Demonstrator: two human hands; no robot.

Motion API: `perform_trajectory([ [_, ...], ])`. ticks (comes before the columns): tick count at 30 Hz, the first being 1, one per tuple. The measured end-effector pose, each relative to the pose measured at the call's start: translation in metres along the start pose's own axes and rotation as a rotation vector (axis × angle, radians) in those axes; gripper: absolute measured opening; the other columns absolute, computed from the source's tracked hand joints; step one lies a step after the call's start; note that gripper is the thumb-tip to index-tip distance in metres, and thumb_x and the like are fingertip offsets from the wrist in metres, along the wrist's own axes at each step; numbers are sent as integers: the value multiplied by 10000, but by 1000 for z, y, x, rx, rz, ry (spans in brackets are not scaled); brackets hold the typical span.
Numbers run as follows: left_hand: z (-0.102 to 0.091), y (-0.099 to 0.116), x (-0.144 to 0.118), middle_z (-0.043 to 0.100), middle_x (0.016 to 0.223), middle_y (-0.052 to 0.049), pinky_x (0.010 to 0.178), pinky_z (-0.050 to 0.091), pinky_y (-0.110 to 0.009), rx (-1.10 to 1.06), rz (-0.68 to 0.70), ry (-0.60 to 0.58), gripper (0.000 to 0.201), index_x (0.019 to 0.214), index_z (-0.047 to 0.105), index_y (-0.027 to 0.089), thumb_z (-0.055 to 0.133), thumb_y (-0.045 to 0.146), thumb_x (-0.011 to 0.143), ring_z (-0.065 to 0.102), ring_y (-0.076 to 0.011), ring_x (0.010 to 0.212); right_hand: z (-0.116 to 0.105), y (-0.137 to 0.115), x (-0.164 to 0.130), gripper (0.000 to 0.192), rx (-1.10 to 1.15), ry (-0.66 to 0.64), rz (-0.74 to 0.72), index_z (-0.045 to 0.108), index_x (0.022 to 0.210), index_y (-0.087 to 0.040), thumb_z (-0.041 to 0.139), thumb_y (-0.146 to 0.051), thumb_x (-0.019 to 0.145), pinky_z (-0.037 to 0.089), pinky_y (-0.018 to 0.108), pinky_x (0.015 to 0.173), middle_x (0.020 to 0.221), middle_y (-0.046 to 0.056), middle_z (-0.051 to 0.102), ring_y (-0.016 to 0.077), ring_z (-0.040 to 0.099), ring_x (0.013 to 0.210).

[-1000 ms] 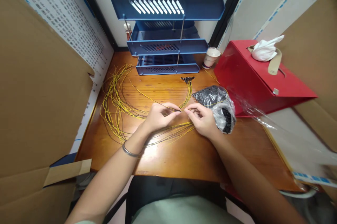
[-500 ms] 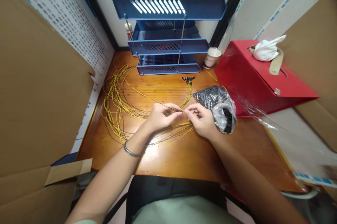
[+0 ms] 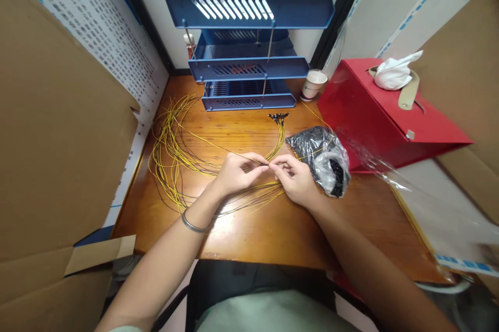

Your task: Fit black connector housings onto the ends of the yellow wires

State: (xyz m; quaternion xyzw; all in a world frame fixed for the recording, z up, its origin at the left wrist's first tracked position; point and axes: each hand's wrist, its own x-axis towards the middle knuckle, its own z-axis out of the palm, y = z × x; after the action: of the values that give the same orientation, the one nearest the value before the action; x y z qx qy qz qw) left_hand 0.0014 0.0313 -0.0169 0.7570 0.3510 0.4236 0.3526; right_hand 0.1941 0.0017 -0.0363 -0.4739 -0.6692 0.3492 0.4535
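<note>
L hand [image 3: 237, 172] & R hand [image 3: 295, 178] met fingertip to fingertip over the table [image 3: 280, 228], both pinched tight on one thin yellow wire [image 3: 218, 146].

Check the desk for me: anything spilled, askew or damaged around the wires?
Nothing looks damaged or spilled. The yellow wires sprawl in loose loops across the desk, and a crumpled tissue sits on the tilted red box. Left hand and right hand pinch one wire between them.

Behind the grip stands a blue tray rack [image 3: 249, 62] of 3 tiers; a paper cup [image 3: 313, 84] and red box [image 3: 384, 114] sit to its right.
</note>
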Motion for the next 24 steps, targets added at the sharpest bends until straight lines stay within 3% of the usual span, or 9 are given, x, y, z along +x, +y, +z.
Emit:
perform_trajectory([
  [15,-3,1,1,784,780,-56,575,553,-184,-33,-41,56,128,856,773,145,743,266,827,698,-118,589,-4,2,1,132,10,86,-42,647,917,-204,620,-332,931,359,249,482,609,-28,564,106,490,492],
  [24,-1,4,0,774,728,-39,569,549,-172,-26,-43,36,97,837,774,149,739,239,826,692,-110,573,1,3,0,140,52,33,-4,658,946,-203,621,-338,943,376,250,500,656,-18,586,109,519,532],
])
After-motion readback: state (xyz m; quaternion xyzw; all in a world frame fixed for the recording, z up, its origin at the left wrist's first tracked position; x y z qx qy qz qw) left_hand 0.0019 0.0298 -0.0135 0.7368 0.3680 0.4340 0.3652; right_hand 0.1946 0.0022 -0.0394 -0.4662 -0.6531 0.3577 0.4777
